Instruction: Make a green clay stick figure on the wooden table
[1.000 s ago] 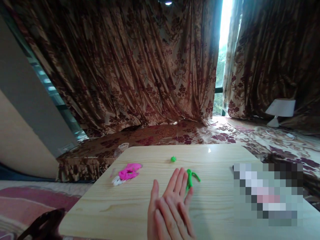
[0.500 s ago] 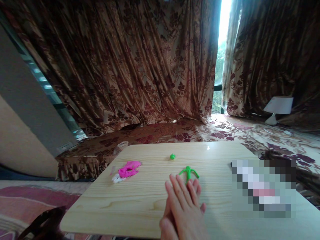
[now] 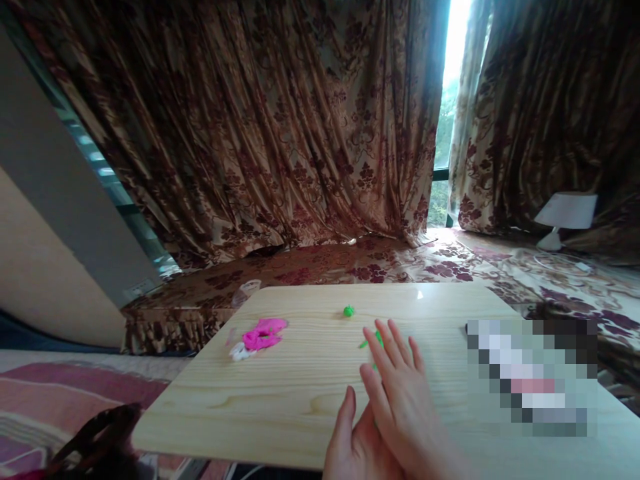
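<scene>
My right hand (image 3: 406,393) lies palm down across my left hand (image 3: 357,450), its fingers stretched out and slightly apart. My left hand is turned palm up, thumb sticking out; its other fingers are mostly covered. Whether anything sits between the palms is hidden. Just beyond my right fingertips, a green clay-like piece with thin arms (image 3: 363,345) lies on the table, largely blocked from sight by that hand. Farther back rests a small green ball (image 3: 349,311). On the left is a crumpled bright pink lump (image 3: 265,335) with a white bit (image 3: 241,351) at its lower end.
The pale wooden table (image 3: 280,407) has a blurred-out pixelated object (image 3: 530,377) on its right side. A clear plastic container (image 3: 246,292) stands by the back left corner. Behind are a cloth-covered ledge, patterned curtains (image 3: 300,133) and a white lamp (image 3: 567,211).
My right hand has slid right and forward over the left, covering more of the green piece. My left thumb now stands out. The view has shifted slightly.
</scene>
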### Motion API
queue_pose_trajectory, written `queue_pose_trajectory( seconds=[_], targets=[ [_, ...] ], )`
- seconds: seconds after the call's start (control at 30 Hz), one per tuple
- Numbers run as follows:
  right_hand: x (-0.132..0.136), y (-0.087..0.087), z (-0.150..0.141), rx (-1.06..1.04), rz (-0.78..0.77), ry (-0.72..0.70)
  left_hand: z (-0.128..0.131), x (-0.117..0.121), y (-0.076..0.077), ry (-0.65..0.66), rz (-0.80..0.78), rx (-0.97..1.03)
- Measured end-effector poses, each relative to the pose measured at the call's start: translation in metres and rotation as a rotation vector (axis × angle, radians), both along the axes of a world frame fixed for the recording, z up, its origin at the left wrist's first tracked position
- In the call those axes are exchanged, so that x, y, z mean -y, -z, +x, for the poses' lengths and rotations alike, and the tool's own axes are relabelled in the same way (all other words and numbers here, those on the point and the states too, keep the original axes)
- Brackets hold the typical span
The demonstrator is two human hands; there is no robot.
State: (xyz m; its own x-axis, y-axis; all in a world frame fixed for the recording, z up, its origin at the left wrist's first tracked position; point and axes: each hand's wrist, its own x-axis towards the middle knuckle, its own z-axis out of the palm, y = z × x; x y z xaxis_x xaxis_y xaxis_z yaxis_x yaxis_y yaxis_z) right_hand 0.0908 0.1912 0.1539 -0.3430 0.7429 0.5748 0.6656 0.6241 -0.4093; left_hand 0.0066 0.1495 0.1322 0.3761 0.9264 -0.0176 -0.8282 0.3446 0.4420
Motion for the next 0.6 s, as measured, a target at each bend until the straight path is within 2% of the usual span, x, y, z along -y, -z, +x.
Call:
queue_pose_trajectory(
  seconds=[0.1,0.2,0.27,0.33,0.4,0.47,0.53,0.6],
  targets=[
    [-0.017,-0.008,0.017,-0.219,-0.153,-0.049,-0.002,0.009,-0.007,0.022,-0.132,0.074],
    [-0.018,-0.006,0.025,-0.379,-0.283,-0.099,-0.004,0.01,-0.014,-0.014,-0.191,0.113],
    [-0.01,0.001,0.019,-0.316,-0.216,-0.066,-0.005,0.007,-0.014,-0.038,-0.166,0.089],
    [0.003,0.014,0.003,-0.156,-0.057,-0.061,-0.007,0.002,-0.014,-0.078,-0.094,0.047],
    [0.018,0.027,-0.019,-0.019,0.092,-0.114,-0.014,-0.003,-0.014,-0.12,-0.024,0.015],
    [0.029,0.035,-0.037,-0.021,0.231,-0.112,-0.02,-0.005,-0.015,-0.144,0.005,0.001],
    [0.031,0.03,-0.041,-0.022,0.251,-0.136,-0.021,-0.003,-0.018,-0.194,0.027,0.006],
    [0.028,0.019,-0.034,0.042,0.169,-0.19,-0.019,0.001,-0.021,-0.217,0.04,0.009]
  ],
)
